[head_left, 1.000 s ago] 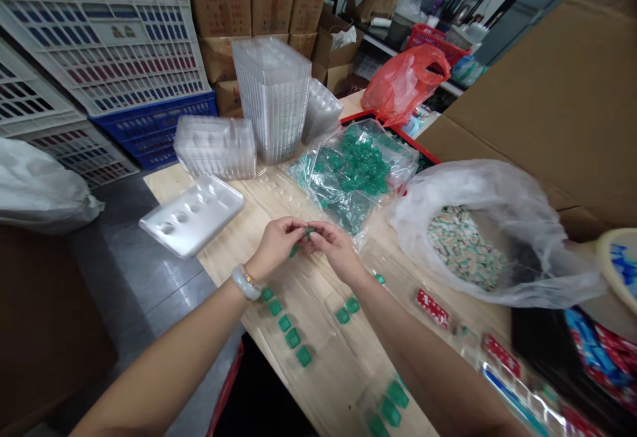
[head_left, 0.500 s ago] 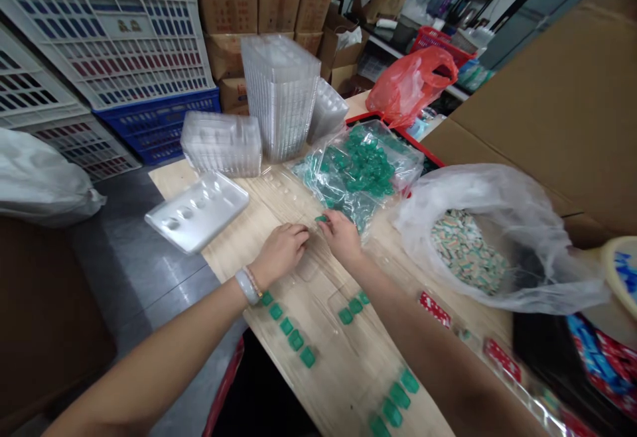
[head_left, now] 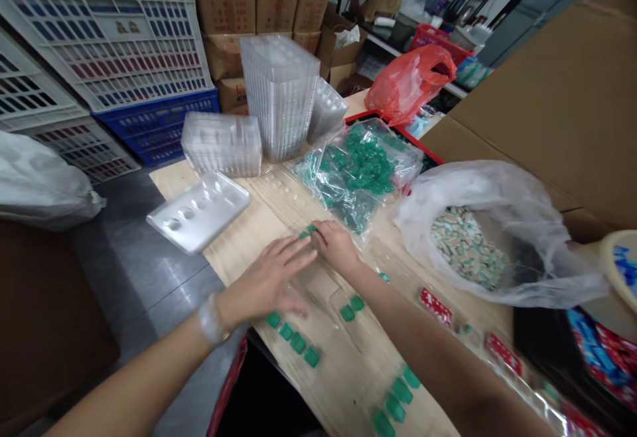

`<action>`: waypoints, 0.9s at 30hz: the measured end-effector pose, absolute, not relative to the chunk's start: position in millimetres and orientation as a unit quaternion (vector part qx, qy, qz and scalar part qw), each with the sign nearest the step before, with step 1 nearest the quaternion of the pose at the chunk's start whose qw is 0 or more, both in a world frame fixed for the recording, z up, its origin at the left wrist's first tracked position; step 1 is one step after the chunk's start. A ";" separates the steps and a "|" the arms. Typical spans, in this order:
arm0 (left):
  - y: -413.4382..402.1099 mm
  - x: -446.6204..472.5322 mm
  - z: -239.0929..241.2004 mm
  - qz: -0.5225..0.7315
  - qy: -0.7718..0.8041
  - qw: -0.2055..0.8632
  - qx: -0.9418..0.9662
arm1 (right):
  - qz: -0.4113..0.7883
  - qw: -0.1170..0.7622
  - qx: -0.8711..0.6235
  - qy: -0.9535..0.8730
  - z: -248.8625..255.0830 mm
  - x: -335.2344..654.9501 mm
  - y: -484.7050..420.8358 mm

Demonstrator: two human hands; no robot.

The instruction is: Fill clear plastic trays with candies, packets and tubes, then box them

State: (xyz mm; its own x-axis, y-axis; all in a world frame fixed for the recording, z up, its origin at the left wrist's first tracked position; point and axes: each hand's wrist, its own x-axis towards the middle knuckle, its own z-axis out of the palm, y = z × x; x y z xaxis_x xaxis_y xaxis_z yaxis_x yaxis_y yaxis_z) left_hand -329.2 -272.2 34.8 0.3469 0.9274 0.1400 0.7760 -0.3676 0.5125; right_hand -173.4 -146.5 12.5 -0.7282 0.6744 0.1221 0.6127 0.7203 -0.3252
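Left hand (head_left: pixel 269 279) open, fingers spread flat over pale wooden tabletop (head_left: pixel 239 241). Right hand (head_left: pixel 341 246) pinched small green plastic pieces (head_left: pixel 308 230): probably light, hard, slippery; best gripped by edges.

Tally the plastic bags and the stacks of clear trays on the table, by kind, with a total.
Plastic bags: 3 (red bag, clear bag of green pieces, large clear bag of pale pieces)
Stacks of clear trays: 3 (tall stack, low stack, leaning stack)
Total: 6

Left hand (head_left: pixel 266 281) blurred, red packets (head_left: pixel 502 351) smeared, yellow-rimmed round thing (head_left: pixel 617 258) cut off by right edge.
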 end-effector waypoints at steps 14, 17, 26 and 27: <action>-342.5 -236.0 7.8 0.093 0.654 0.152 0.735 | 0.185 0.053 -0.273 -0.943 22.8 -171.4 -162.3; -348.9 -235.2 2.7 0.110 0.656 0.132 0.735 | 0.221 0.103 -0.256 -0.935 20.1 -169.9 -162.2; -203.0 -290.0 66.9 0.291 0.615 0.081 0.728 | 0.138 0.255 -0.366 -0.884 54.5 -149.6 -89.4; -175.9 -291.0 71.3 0.281 0.637 0.067 0.715 | 0.122 0.253 -0.370 -0.886 58.4 -152.1 -77.3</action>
